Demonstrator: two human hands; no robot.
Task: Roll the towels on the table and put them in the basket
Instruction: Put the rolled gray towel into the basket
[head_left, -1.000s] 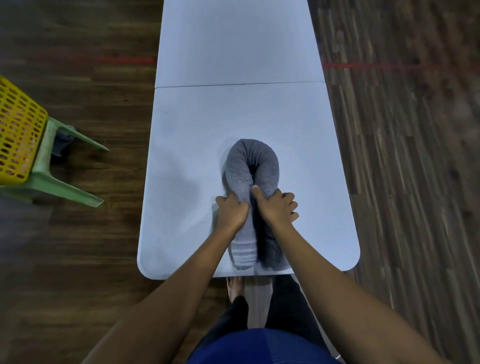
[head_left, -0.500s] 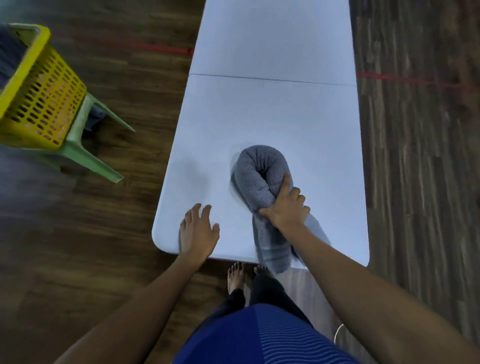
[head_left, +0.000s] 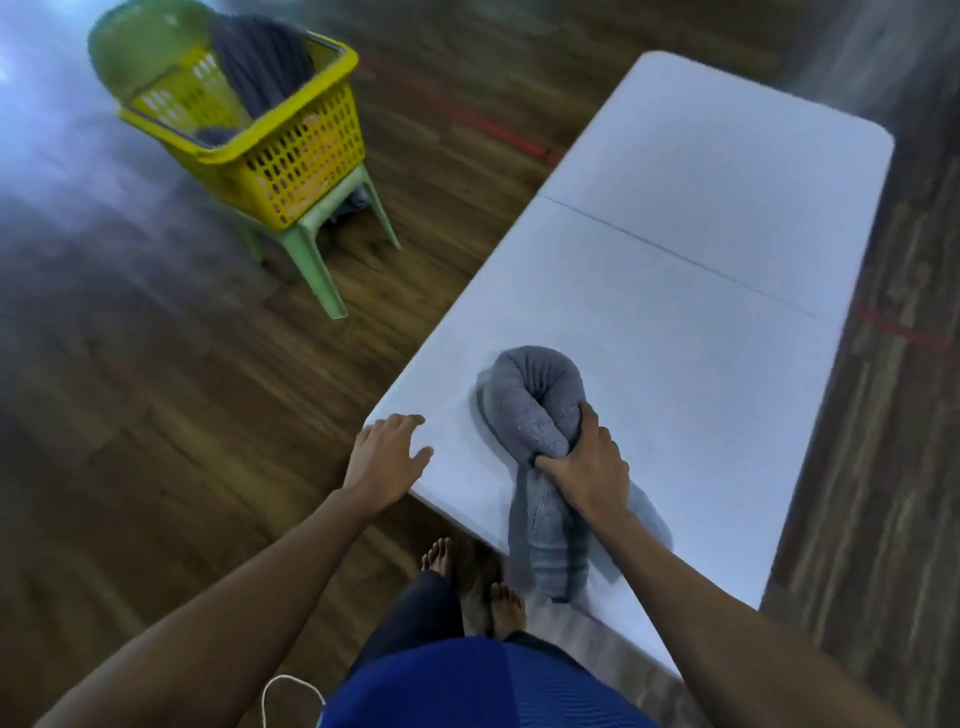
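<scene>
Right hand (head_left: 587, 462) grips the rolled grey terry towel (head_left: 530, 410) (bent double) near the white table's (head_left: 675, 260) near edge. Left hand (head_left: 387, 457), fingers spread, rests at the table's left corner.

Indoor room, plain hall or home space, can't tell which: dark wood-plank floor (head_left: 156, 415) with red tape lines (head_left: 498, 130) across it, white plastic folding table (head_left: 701, 260) with a centre seam, green plastic chair (head_left: 317, 265) carrying a yellow laundry basket (head_left: 301, 156), person's bare feet (head_left: 439, 558) on the boards
</scene>
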